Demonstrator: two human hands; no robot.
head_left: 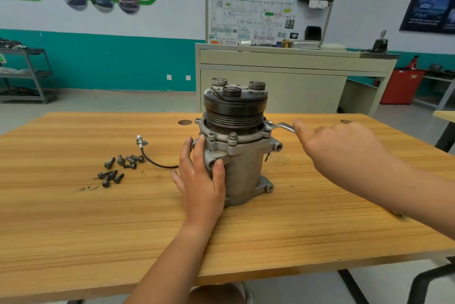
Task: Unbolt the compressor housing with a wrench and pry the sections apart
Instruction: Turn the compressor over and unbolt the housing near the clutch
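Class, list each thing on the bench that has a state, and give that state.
Compressor: upright, pulley up.
Front bolt: seated in flange.
Loose bolts: out, on table.
Wrench: ring end at flange, right side.
Lead: loose on table.
Left hand: pressed on compressor.
Right hand: holds wrench.

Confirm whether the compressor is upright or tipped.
Upright: the compressor stands on end on the table, pulley on top, left hand against its side.

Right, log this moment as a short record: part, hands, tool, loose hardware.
part: compressor housing upright on the table, pulley on top
left hand: braces the housing's side
right hand: holds the wrench handle
wrench: ring end at the housing's upper right rim
loose bolts: heaped left of the housing
front flange bolt: still in place
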